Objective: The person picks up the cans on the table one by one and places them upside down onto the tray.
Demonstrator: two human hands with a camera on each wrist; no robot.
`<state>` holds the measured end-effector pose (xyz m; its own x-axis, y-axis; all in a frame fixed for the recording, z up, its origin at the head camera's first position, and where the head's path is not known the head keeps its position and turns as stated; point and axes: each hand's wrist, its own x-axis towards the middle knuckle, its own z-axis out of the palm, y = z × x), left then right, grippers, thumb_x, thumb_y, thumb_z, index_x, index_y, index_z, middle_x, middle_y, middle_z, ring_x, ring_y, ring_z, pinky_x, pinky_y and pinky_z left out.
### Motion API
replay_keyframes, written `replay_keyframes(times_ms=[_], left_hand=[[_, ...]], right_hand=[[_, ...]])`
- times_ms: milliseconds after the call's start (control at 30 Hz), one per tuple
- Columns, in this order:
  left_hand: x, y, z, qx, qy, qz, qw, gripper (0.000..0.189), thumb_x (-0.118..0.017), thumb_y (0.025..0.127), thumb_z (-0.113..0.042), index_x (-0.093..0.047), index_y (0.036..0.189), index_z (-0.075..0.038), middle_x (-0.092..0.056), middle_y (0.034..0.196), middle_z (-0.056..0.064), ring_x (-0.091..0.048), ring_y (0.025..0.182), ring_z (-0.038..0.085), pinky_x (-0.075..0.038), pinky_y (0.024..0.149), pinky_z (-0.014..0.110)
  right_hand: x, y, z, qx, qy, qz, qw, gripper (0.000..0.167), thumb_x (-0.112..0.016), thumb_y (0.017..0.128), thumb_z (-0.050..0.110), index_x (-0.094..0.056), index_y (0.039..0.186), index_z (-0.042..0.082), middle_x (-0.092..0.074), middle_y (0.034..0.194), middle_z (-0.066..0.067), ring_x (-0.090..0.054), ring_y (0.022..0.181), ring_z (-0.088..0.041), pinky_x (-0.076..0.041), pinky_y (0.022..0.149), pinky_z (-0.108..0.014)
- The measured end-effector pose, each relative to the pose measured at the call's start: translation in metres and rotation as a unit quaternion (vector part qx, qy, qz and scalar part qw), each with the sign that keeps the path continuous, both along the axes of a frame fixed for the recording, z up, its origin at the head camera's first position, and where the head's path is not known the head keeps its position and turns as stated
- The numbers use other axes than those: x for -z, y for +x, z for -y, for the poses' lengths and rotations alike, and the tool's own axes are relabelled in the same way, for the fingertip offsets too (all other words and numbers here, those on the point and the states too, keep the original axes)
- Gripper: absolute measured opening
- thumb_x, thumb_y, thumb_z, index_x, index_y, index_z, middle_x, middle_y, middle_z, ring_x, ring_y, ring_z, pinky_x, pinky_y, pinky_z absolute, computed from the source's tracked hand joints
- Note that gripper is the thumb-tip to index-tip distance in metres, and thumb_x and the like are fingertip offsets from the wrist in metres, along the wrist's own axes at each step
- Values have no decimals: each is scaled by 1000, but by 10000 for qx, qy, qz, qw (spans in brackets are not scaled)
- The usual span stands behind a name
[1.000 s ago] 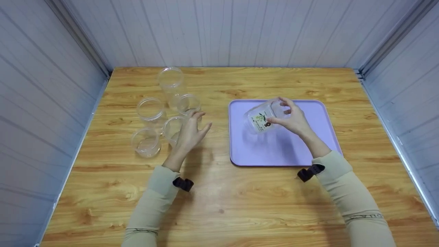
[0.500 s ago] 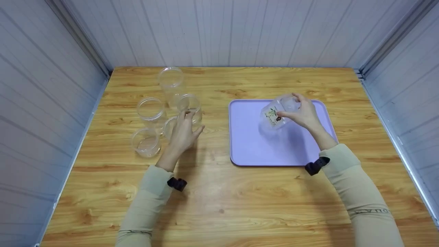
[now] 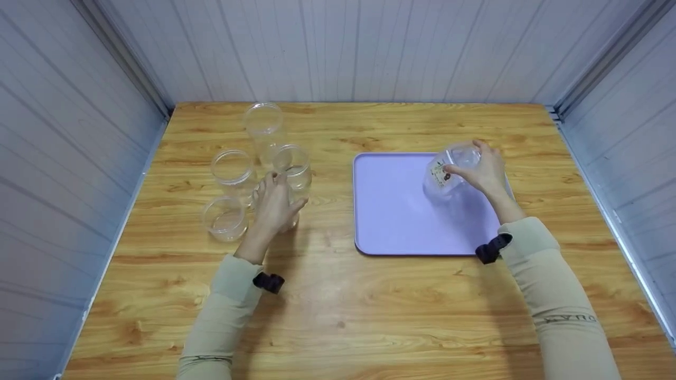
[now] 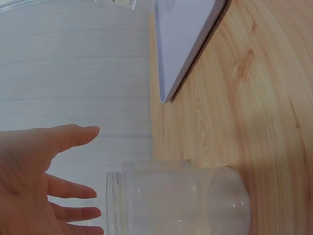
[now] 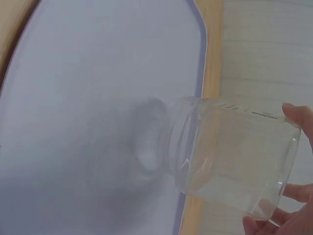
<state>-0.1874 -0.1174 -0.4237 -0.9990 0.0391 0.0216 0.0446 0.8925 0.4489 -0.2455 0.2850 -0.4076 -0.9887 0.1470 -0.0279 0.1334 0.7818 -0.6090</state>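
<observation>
My right hand grips a clear plastic jar with a printed label, over the lilac tray. In the right wrist view the jar is upside down and tilted, its threaded neck towards the tray. Whether its rim touches the tray I cannot tell. My left hand hovers over another clear jar, partly hiding it. The left wrist view has the fingers extended beside the rim of this upright jar, not curled round it.
Around my left hand stand more clear containers: a tall one at the back, one beyond my fingers, one to the left and a short one nearer me. Panelled walls enclose the wooden table.
My right hand has carried the labelled jar to the right across the tray, turning it mouth further down. My left hand has shifted left, over the near jar.
</observation>
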Motion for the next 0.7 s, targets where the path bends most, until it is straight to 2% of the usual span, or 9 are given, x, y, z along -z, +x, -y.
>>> replay_keyframes(times_ms=[133,300,533,700], left_hand=[[1,0,1,-76,-73,148,9998,76,-69,75,-38,-38,128,6,-32,129,27,-30,117,41,-26,95,50],[0,0,2,-192,-207,201,9994,76,-72,72,-37,-39,125,7,-35,124,28,-33,112,41,-33,88,52],[-2,2,7,-113,-407,229,9988,82,-74,69,-37,-38,127,6,-41,113,26,-38,103,39,-37,80,50],[-2,2,10,-202,-423,406,9981,85,-75,67,-39,-36,129,5,-40,112,26,-37,105,40,-37,80,53]], right_hand=[[0,-3,-6,217,106,55,9997,96,-73,65,46,-26,137,2,-29,128,-27,-28,117,-41,-29,93,-52],[1,-5,-13,465,34,209,9987,98,-72,65,48,-24,139,4,-29,127,-27,-27,115,-39,-32,91,-50],[6,-11,-24,549,92,295,9980,100,-70,66,50,-21,140,5,-25,130,-27,-22,117,-39,-29,92,-51],[7,-15,-32,625,114,381,9972,101,-70,67,50,-18,140,5,-20,133,-29,-20,119,-41,-28,93,-53]])
